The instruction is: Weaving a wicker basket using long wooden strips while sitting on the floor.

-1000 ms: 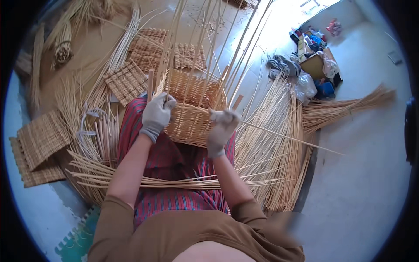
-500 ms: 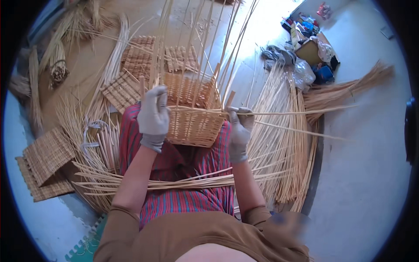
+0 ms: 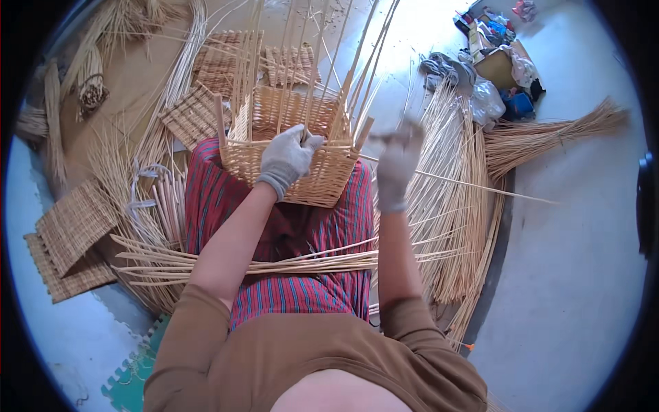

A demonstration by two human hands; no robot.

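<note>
A half-woven wicker basket (image 3: 328, 177) rests on my knees over a striped red cloth (image 3: 206, 172), with tall thin stakes (image 3: 321, 41) rising from its walls and thicker pegs at the front corners. My left hand (image 3: 285, 156), in a pale glove, is closed on the front rim, thumb and fingers pinching at the top edge. My gloved right hand (image 3: 399, 165) is raised just right of the basket's corner, apart from it; motion smears its fingers. A long weaving strand (image 3: 473, 184) runs from the right front corner, past that hand, out to the right.
Several loose canes (image 3: 309, 264) lie across my lap. A big spread of cane (image 3: 446, 226) covers the floor at right, beside a tied bundle (image 3: 576, 134). Woven panels (image 3: 79, 223) lie at left and beyond the basket. A cluttered box (image 3: 498, 69) stands at far right.
My left hand has moved right along the rim, from the left corner to the front's middle. My right hand has left the strand at the corner and risen to the right.
</note>
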